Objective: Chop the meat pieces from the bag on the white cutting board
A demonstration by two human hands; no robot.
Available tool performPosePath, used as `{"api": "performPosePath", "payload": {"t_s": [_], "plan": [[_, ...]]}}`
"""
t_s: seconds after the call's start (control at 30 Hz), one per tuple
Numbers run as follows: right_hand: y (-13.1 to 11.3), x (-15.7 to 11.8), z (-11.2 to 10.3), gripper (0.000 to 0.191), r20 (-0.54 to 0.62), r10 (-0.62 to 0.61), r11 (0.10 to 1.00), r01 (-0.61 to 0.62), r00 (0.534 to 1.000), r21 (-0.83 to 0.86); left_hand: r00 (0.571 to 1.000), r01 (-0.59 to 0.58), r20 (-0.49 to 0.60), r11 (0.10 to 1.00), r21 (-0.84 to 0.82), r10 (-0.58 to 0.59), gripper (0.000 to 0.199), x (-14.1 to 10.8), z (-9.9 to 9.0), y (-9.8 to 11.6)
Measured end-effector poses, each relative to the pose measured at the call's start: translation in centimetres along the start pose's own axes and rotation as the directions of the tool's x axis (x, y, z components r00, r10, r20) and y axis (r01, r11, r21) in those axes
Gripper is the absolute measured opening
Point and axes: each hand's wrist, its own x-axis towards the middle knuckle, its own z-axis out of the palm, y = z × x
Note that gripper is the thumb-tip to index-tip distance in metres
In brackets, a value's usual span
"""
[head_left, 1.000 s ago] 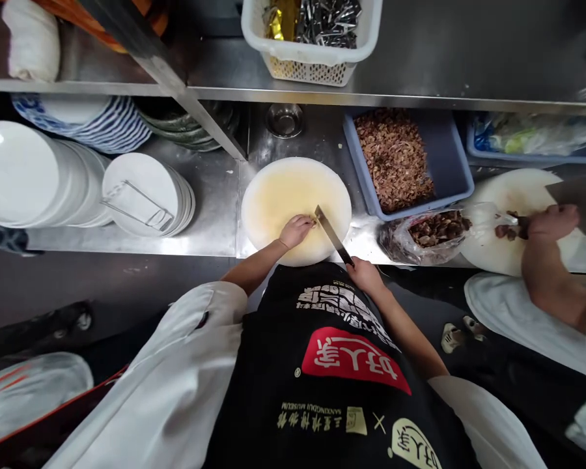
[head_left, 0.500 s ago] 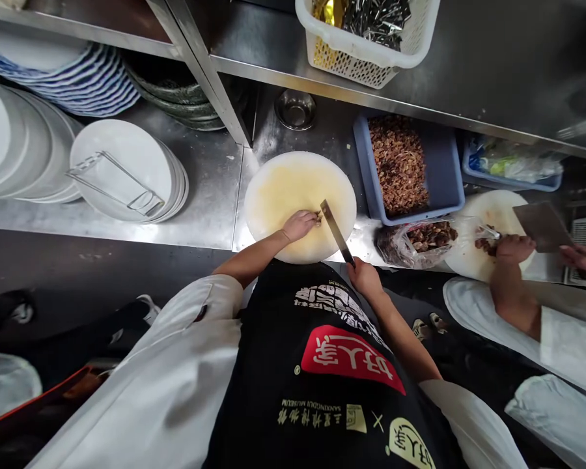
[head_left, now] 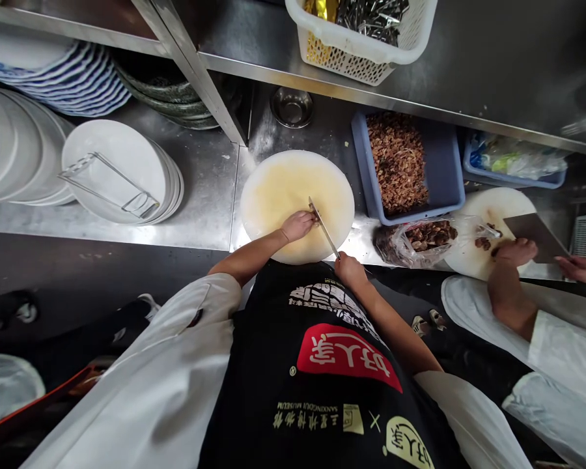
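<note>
A round white cutting board [head_left: 268,189] with a yellowed middle lies on the steel counter in front of me. My left hand [head_left: 299,225] rests on it, fingers curled over a small brownish piece of food [head_left: 315,223] that the fingertips mostly hide. My right hand [head_left: 350,268] is closed round the handle of a kitchen knife [head_left: 325,229] at the board's near right edge. The blade slants up and left across the board, its edge side close against my left fingertips. Whether the blade touches the piece I cannot tell.
Right of the board stand a blue bin [head_left: 442,176] of chopped brown food and a plastic bag [head_left: 393,244] of brown pieces. A co-worker's hand [head_left: 515,251] and cleaver [head_left: 534,236] are over another board [head_left: 469,215]. Stacked plates [head_left: 114,169] stand left; a steel bowl [head_left: 292,107] sits behind.
My right hand and the knife have shifted left, and the blade has turned more edge-on, closer to my left fingers. The co-worker's cleaver has moved slightly left and down.
</note>
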Motion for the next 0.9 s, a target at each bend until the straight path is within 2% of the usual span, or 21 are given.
{"api": "performPosePath", "payload": {"t_s": [0.23, 0.4, 0.57, 0.7, 0.9], "plan": [[-0.8, 3.4, -1.3, 0.035, 0.005, -0.017, 0.999, 0.017, 1.000, 0.032, 1.000, 0.008, 0.017, 1.000, -0.023, -0.008, 0.031, 0.2, 0.1, 0.1], [-1.9, 6.1, -2.0, 0.037, -0.021, 0.011, 0.997, -0.009, 1.000, 0.081, 0.995, 0.075, -0.067, 0.997, -0.015, -0.076, 0.033, 0.4, -0.2, -0.3], [-1.7, 5.9, -0.8, 0.035, -0.032, 0.025, 0.988, -0.019, 0.999, 0.154, 0.990, 0.079, -0.111, 0.996, -0.033, -0.082, 0.029, 0.5, 0.0, -0.5], [-1.1, 5.4, 0.2, 0.034, -0.041, 0.033, 0.984, -0.025, 0.999, 0.179, 0.997, 0.028, -0.077, 0.999, -0.047, -0.032, 0.027, 0.5, 0.5, -0.1], [-3.2, 7.6, -1.5, 0.031, -0.084, 0.062, 0.964, -0.038, 0.994, 0.264, 0.995, 0.072, -0.069, 0.997, -0.024, -0.073, 0.031, 1.6, 0.0, -0.8]]}}
